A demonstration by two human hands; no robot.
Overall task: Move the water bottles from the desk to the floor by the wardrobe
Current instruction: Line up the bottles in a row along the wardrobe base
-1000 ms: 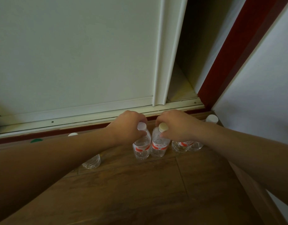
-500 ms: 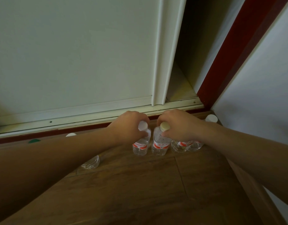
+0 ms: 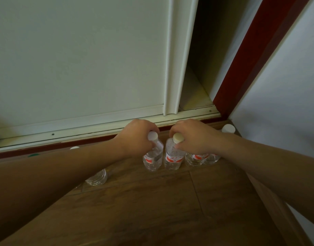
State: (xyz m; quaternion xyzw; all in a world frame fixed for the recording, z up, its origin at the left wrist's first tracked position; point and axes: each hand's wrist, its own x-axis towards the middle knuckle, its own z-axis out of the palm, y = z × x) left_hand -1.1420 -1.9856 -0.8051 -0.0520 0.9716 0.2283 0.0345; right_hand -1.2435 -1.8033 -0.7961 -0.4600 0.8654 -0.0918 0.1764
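Observation:
Two clear water bottles with red labels stand side by side on the wooden floor (image 3: 152, 210) in front of the white wardrobe door (image 3: 81, 59). My left hand (image 3: 135, 137) grips the neck of the left bottle (image 3: 152, 159), which has a white cap. My right hand (image 3: 193, 137) grips the neck of the right bottle (image 3: 174, 159), whose cap is cream. Two more bottles (image 3: 197, 159) stand to the right, partly hidden under my right wrist. Another clear bottle (image 3: 96, 178) shows below my left forearm.
The wardrobe's sliding track (image 3: 64, 128) and a red skirting strip (image 3: 46, 150) run behind the bottles. A dark gap (image 3: 206, 59) opens beside the door. A white wall (image 3: 285, 103) closes the right side. A white cap (image 3: 228, 128) sits in the corner.
Both hands and their bottles have shifted slightly toward the wardrobe; the bottles now stand on the floor with the grips unchanged.

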